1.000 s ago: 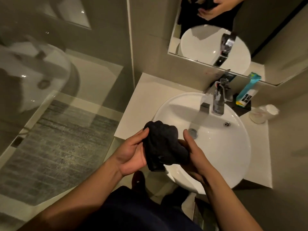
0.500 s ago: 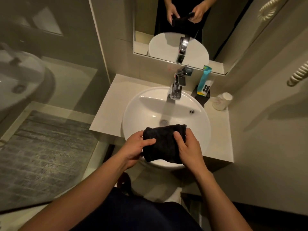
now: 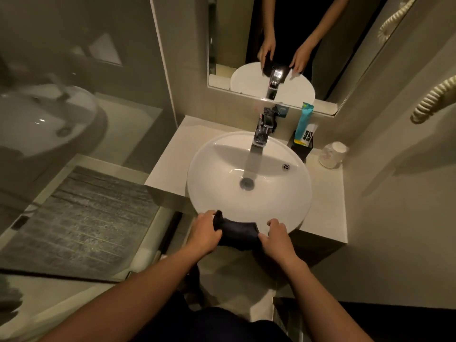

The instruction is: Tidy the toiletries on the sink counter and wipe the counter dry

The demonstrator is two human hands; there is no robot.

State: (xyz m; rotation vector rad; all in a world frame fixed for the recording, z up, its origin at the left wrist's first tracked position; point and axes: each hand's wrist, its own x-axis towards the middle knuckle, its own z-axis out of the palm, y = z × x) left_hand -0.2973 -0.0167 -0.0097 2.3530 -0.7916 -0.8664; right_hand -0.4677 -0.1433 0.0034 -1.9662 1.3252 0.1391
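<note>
Your left hand (image 3: 206, 234) and right hand (image 3: 277, 236) cover both ends of the dark cloth (image 3: 238, 233), so its full shape you cannot see. The print on the teal tube (image 3: 304, 124) is too small to read. The black holder (image 3: 302, 148) under it is mostly hidden.

The sink basin (image 3: 222, 193) is looking like glossy white ceramic, the faucet (image 3: 262, 129) is shining like polished chrome, the counter (image 3: 172, 154) is reading as smooth matt stone, and the dark cloth (image 3: 237, 233) is looking soft and matt. The floor mat (image 3: 79, 218) is looking rough.
</note>
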